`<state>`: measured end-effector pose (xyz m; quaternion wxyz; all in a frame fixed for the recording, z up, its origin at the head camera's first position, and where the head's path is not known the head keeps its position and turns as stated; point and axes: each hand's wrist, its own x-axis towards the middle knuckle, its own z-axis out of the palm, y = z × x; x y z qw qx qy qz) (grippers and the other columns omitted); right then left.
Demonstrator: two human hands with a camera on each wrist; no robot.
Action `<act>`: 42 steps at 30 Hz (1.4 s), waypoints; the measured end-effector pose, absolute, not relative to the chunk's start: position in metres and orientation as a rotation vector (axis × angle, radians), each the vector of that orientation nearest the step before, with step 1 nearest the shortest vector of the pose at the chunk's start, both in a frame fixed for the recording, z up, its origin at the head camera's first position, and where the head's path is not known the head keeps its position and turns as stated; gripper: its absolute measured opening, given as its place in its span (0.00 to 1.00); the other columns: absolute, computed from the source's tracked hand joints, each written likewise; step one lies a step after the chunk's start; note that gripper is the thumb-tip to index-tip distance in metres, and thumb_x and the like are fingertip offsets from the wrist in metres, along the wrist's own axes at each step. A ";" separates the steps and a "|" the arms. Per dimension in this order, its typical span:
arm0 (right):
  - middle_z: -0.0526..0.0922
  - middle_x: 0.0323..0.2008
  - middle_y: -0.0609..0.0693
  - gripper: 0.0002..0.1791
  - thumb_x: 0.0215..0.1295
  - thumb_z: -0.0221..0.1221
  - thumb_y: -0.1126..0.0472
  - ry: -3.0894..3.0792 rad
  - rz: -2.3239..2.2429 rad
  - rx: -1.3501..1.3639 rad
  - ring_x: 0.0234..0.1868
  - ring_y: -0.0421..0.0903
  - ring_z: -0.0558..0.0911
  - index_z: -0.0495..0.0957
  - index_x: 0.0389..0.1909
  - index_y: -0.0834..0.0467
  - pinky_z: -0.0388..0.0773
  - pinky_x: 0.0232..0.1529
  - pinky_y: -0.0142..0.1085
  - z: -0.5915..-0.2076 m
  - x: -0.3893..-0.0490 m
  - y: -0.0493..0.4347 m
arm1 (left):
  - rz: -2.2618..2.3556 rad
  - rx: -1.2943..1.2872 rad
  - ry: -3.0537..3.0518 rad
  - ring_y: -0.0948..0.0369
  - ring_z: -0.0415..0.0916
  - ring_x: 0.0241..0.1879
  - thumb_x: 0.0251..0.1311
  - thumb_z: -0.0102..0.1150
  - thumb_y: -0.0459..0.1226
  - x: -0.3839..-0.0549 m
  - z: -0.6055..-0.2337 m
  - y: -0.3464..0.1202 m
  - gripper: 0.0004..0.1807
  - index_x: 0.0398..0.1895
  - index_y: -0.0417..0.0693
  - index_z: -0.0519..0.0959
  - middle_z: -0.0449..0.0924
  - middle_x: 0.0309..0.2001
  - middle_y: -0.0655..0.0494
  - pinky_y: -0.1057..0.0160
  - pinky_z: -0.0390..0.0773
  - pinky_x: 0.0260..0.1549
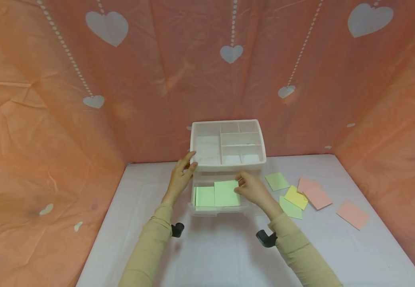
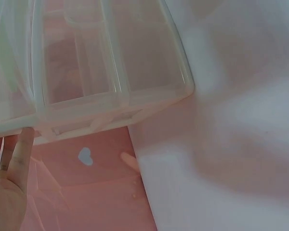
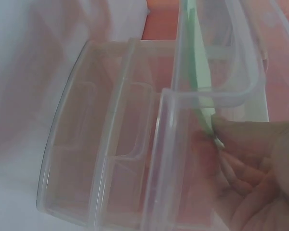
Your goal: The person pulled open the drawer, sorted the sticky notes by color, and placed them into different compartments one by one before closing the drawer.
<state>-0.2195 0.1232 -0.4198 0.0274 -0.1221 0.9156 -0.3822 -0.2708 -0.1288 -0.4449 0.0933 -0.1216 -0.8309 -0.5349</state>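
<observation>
A clear plastic drawer unit with a white compartment tray (image 1: 207,149) on top stands against the backdrop. Its uppermost drawer (image 1: 203,212) is pulled out and holds green paper squares (image 1: 205,196) on the left. My right hand (image 1: 254,188) pinches a green sticky note (image 1: 226,193) by its right edge, inside the drawer beside those squares. In the right wrist view the note (image 3: 200,62) appears edge-on, its corner between thumb and fingers. My left hand (image 1: 180,177) rests its nearly straight fingers and thumb on the tray's left rim, steadily against the unit's side.
Right of the unit, loose paper squares lie on the white table (image 1: 214,255): green ones (image 1: 277,181), a yellow one (image 1: 296,197) and pink ones (image 1: 316,195), with another pink one (image 1: 353,215) farther right. Two lower drawers (image 3: 120,106) are closed. An orange heart-patterned backdrop (image 1: 178,79) encloses the table.
</observation>
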 end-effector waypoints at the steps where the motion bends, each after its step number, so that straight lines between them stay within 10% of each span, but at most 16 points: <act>1: 0.82 0.37 0.59 0.13 0.54 0.62 0.64 2.840 -1.167 -0.386 0.39 0.53 0.82 0.75 0.40 0.63 0.78 0.35 0.40 -0.420 -0.219 0.123 | -1.585 -0.361 -2.463 0.53 0.73 0.48 0.66 0.49 0.47 -0.271 -0.445 -0.129 0.23 0.65 0.66 0.65 0.67 0.41 0.49 0.61 0.80 0.35; 7: 0.83 0.31 0.55 0.04 0.54 0.59 0.68 2.916 -1.072 -0.443 0.34 0.49 0.80 0.80 0.31 0.63 0.77 0.36 0.40 -0.422 -0.221 0.124 | -1.574 -0.360 -2.465 0.54 0.73 0.48 0.66 0.49 0.48 -0.272 -0.446 -0.127 0.23 0.65 0.67 0.65 0.67 0.40 0.50 0.62 0.79 0.34; 31: 0.83 0.41 0.57 0.14 0.60 0.61 0.60 2.671 -1.473 -0.442 0.40 0.47 0.82 0.79 0.45 0.60 0.79 0.38 0.34 -0.406 -0.215 0.146 | -1.559 -0.351 -2.477 0.54 0.73 0.48 0.66 0.48 0.50 -0.270 -0.447 -0.128 0.24 0.66 0.69 0.63 0.69 0.45 0.48 0.61 0.79 0.35; 42: 0.82 0.44 0.56 0.21 0.60 0.61 0.56 2.586 -1.729 -0.316 0.37 0.29 0.79 0.75 0.51 0.64 0.77 0.41 0.25 -0.403 -0.214 0.189 | -1.547 -0.353 -2.471 0.52 0.74 0.49 0.66 0.48 0.48 -0.269 -0.445 -0.128 0.24 0.66 0.66 0.64 0.68 0.43 0.48 0.63 0.79 0.35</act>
